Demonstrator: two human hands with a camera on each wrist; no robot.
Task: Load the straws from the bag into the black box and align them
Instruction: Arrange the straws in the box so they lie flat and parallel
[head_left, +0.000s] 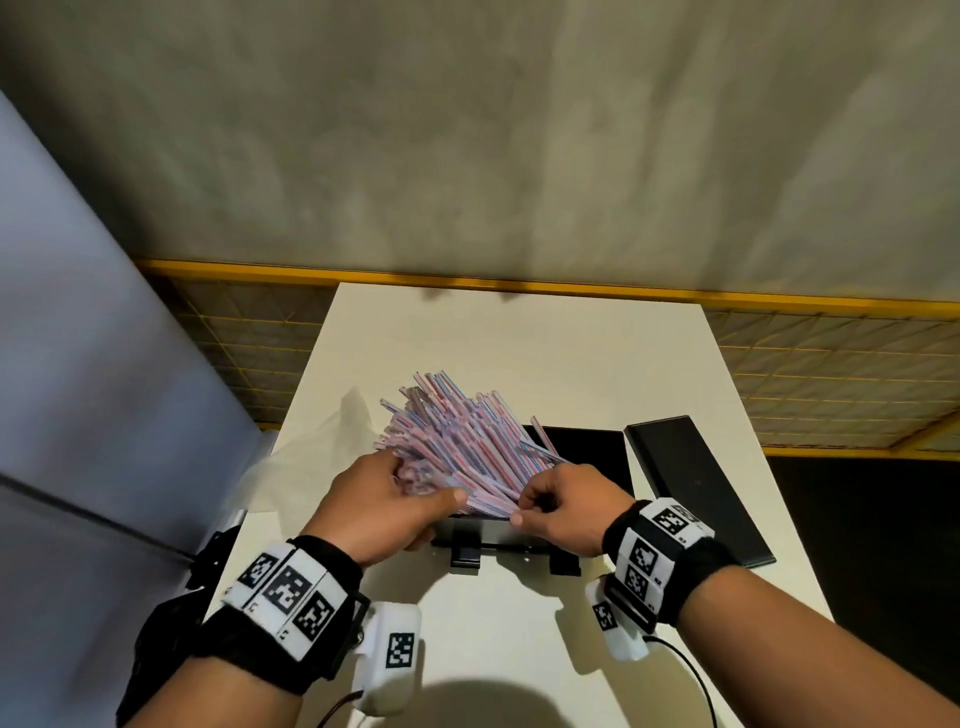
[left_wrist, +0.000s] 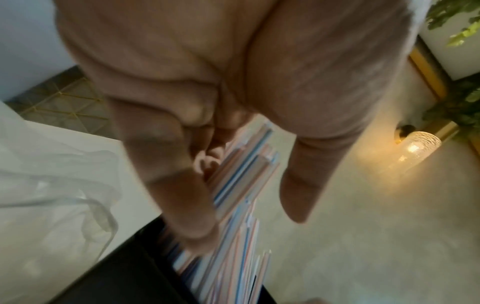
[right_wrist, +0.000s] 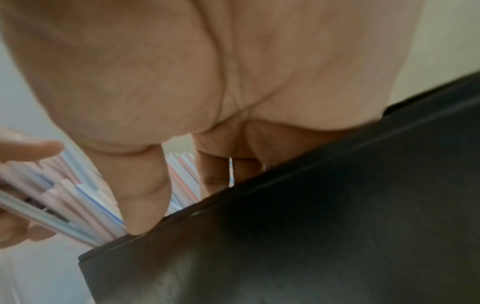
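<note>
A thick bundle of red-and-blue striped straws (head_left: 457, 441) leans out of the open black box (head_left: 592, 452), fanning up and to the far left. My left hand (head_left: 389, 499) grips the bundle from the left, thumb across its near ends. My right hand (head_left: 561, 504) holds the bundle's right side, fingers curled round the straws at the box's near edge. In the left wrist view the straws (left_wrist: 233, 205) run between my fingers down into the box (left_wrist: 124, 275). The right wrist view shows straws (right_wrist: 85, 205) rising behind the box's black wall (right_wrist: 311, 226). The clear plastic bag (head_left: 306, 447) lies crumpled left of the box.
The box's black lid (head_left: 696, 488) lies flat to the right of the box. The white table (head_left: 519, 353) extends beyond the straws; its left and right edges drop to a dark floor. A yellow-framed mesh panel (head_left: 831, 364) stands behind.
</note>
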